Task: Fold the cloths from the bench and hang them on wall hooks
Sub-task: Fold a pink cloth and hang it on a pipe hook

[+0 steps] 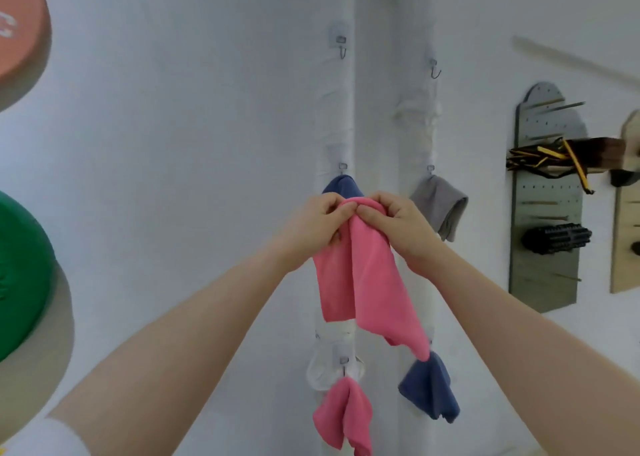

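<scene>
A folded pink cloth (367, 282) hangs from both my hands in front of a white wall column. My left hand (317, 229) and my right hand (394, 227) pinch its top fold side by side. Just behind them a blue cloth (341, 184) hangs from a middle hook (343, 167). A grey cloth (441, 206) hangs on the hook to the right. Lower down hang another pink cloth (341, 417) and another blue cloth (429, 390). Two upper hooks, the left hook (341, 45) and the right hook (434, 69), are bare.
A grey pegboard (547, 192) on the right wall holds black and yellow cords and a black roller. A beige board (627, 213) is beside it. On the left wall are a round red disc (20, 26) and a green disc (20, 275).
</scene>
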Action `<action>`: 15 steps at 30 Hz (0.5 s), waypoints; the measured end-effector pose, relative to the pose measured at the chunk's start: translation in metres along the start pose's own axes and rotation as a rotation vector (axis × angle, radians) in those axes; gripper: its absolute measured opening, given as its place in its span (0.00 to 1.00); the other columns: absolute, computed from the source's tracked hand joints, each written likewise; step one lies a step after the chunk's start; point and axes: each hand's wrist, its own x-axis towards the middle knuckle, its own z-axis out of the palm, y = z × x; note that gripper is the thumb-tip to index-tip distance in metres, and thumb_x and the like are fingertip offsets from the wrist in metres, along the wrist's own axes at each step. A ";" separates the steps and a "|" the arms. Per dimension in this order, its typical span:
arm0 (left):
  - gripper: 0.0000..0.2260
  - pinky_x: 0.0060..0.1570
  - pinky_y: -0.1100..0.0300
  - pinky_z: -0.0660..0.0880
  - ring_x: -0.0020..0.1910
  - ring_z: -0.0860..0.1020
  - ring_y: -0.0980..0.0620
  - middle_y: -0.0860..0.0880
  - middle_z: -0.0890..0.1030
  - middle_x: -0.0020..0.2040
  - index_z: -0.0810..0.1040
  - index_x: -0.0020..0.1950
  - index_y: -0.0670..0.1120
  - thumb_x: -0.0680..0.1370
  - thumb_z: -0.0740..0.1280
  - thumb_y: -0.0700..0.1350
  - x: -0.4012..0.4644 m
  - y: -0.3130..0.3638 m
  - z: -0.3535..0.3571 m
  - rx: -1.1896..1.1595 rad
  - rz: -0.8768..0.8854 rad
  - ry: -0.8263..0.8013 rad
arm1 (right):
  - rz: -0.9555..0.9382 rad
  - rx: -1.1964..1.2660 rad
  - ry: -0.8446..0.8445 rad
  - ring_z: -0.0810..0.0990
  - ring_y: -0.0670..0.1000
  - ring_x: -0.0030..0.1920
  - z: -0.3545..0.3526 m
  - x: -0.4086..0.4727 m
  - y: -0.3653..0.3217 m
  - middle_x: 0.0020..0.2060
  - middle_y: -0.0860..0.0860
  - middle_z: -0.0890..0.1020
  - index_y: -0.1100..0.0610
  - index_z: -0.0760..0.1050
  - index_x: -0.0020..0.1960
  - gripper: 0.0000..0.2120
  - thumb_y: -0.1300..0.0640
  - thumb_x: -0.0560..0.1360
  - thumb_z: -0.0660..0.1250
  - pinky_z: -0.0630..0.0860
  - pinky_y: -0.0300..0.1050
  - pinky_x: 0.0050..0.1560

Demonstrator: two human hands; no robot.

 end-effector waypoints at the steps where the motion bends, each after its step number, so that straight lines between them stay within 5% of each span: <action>1: 0.09 0.33 0.64 0.69 0.28 0.70 0.56 0.50 0.72 0.32 0.74 0.42 0.45 0.80 0.60 0.47 0.013 -0.008 -0.004 -0.002 0.009 -0.013 | 0.027 0.040 -0.002 0.74 0.45 0.38 0.001 0.013 0.005 0.36 0.49 0.78 0.53 0.78 0.42 0.08 0.61 0.76 0.63 0.71 0.37 0.40; 5: 0.11 0.28 0.67 0.66 0.26 0.66 0.57 0.52 0.67 0.29 0.72 0.37 0.47 0.79 0.61 0.47 0.066 -0.031 -0.013 -0.117 0.029 0.004 | 0.128 0.168 0.021 0.71 0.52 0.37 -0.001 0.068 0.022 0.36 0.55 0.75 0.56 0.76 0.40 0.11 0.62 0.62 0.57 0.66 0.44 0.35; 9: 0.11 0.24 0.70 0.66 0.22 0.66 0.59 0.51 0.68 0.28 0.73 0.38 0.48 0.80 0.60 0.44 0.129 -0.044 -0.022 -0.200 0.121 0.060 | 0.058 0.245 0.058 0.76 0.51 0.37 -0.009 0.128 0.040 0.39 0.57 0.78 0.59 0.76 0.46 0.17 0.64 0.61 0.55 0.74 0.40 0.37; 15: 0.06 0.24 0.69 0.65 0.21 0.66 0.60 0.51 0.69 0.28 0.75 0.45 0.45 0.80 0.61 0.44 0.234 -0.058 -0.038 -0.174 0.264 0.127 | -0.096 0.226 0.147 0.77 0.45 0.31 -0.036 0.234 0.062 0.38 0.53 0.77 0.58 0.70 0.50 0.12 0.72 0.74 0.54 0.74 0.35 0.31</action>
